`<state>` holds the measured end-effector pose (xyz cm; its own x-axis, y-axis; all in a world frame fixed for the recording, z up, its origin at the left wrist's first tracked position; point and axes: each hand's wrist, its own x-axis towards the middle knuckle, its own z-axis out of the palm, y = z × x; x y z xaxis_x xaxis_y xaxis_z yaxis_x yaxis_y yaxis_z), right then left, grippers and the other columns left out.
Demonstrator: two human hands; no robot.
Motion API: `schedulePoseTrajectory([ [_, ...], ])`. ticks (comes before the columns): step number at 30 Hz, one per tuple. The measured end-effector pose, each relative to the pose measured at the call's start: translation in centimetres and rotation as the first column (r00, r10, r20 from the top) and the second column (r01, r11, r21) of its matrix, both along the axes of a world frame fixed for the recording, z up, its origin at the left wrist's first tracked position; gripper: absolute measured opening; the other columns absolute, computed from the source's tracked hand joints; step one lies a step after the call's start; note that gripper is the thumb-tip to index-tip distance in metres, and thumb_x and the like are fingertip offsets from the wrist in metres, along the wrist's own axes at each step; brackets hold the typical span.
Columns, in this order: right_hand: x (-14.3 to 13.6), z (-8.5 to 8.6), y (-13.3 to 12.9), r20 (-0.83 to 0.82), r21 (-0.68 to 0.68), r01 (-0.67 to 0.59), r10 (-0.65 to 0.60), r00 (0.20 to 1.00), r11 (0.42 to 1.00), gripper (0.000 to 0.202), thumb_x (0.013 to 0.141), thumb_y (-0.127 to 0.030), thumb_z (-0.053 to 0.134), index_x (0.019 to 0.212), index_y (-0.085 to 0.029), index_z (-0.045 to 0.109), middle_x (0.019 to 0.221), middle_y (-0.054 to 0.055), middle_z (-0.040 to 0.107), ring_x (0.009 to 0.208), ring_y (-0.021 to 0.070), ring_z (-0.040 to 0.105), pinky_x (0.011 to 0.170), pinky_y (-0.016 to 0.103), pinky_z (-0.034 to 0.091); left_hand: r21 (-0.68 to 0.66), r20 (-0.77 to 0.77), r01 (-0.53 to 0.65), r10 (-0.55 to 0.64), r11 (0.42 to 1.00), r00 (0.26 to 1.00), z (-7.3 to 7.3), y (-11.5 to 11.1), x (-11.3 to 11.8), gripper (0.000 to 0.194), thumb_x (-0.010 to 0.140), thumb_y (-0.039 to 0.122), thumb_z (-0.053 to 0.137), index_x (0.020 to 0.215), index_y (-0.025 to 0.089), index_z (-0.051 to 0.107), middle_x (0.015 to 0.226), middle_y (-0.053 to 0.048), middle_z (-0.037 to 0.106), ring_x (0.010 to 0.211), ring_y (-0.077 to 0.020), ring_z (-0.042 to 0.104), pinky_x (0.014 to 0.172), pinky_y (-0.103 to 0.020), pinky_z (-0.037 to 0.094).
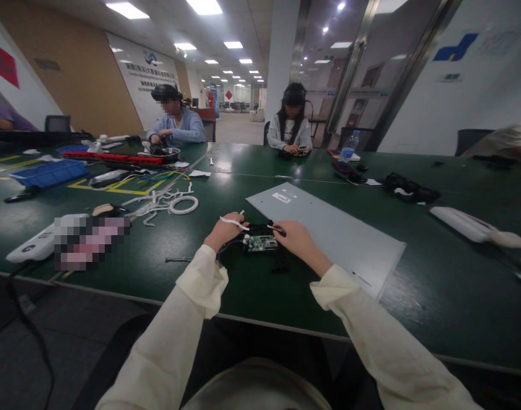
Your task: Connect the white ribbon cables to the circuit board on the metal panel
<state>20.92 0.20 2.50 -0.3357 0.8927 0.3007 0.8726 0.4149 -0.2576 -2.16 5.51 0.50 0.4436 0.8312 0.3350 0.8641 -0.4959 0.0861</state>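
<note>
My left hand [226,229] is closed in a pinch with a thin white strip [234,223] across its fingers. My right hand [298,238] is closed around a small dark tool [279,230]; a pale, narrow tip points towards the left hand, and its exact kind is unclear. Between and just below the hands lies a green circuit board [263,243] with a white connector at its left end. Dark cables [231,245] run from it under my left wrist. Black parts, partly covered by my hands, sit behind and below the board.
A grey panel [328,233] lies right of my hands. Leftward are a roll of white tape [184,205], loose white strips [151,206], a white device [38,242] and a blue tray [50,173]. Two people sit across the green table [234,191]. A water bottle [349,146] stands farther right.
</note>
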Motion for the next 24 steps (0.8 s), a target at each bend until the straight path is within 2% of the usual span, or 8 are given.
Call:
schedulePoseTrajectory([
  [8,-0.7,0.3,0.8,0.130,-0.014,0.050,-0.048,0.990,0.999,0.035,0.088,-0.042,0.042,0.094,-0.017,0.065,0.094,0.008,0.063,0.090,0.0181,0.055,0.079,0.027,0.040,0.029,-0.028,0.038,-0.037,0.999,0.999,0.2,0.0,-0.1,0.026,0.086,0.035,0.046,0.076,0.014,0.059,0.078,-0.007,0.058,0.071,-0.0150,0.055,0.065,-0.024,0.040],
  [12,-2.0,0.8,0.7,0.233,-0.004,0.155,-0.150,0.961,0.988,0.031,0.087,-0.037,0.043,0.088,-0.015,0.065,0.094,0.011,0.060,0.088,0.0193,0.055,0.073,0.027,0.041,0.041,-0.068,0.026,-0.023,0.999,0.997,0.4,0.0,0.0,0.027,0.086,0.035,0.045,0.075,0.014,0.058,0.077,-0.007,0.057,0.071,-0.0155,0.055,0.064,-0.024,0.040],
  [16,-2.7,0.8,0.5,0.300,0.032,0.202,-0.203,0.932,0.979,0.036,0.091,-0.031,0.033,0.087,-0.012,0.063,0.090,0.013,0.060,0.083,0.0201,0.057,0.070,0.028,0.041,0.048,-0.075,0.041,-0.038,0.998,0.996,0.5,-0.1,0.0,0.027,0.086,0.035,0.045,0.076,0.014,0.059,0.079,-0.007,0.057,0.073,-0.0158,0.055,0.066,-0.024,0.040],
  [21,-2.3,0.8,0.3,0.282,0.054,0.167,-0.176,0.943,0.984,0.036,0.093,-0.024,0.027,0.088,-0.012,0.060,0.089,0.012,0.060,0.079,0.0181,0.058,0.068,0.027,0.041,-0.005,-0.052,0.042,-0.042,0.999,0.998,0.7,-0.1,-0.1,0.026,0.086,0.035,0.045,0.078,0.014,0.059,0.080,-0.007,0.058,0.076,-0.0156,0.056,0.068,-0.024,0.041],
  [24,-2.1,1.3,-0.1,0.184,0.129,0.125,-0.148,0.972,0.984,0.036,0.094,-0.023,0.023,0.095,-0.014,0.057,0.097,0.011,0.060,0.085,0.0174,0.057,0.072,0.026,0.041,-0.024,-0.031,0.028,-0.029,0.999,0.999,0.8,0.0,-0.3,0.026,0.086,0.036,0.045,0.076,0.015,0.059,0.078,-0.006,0.057,0.073,-0.0153,0.055,0.065,-0.024,0.041],
])
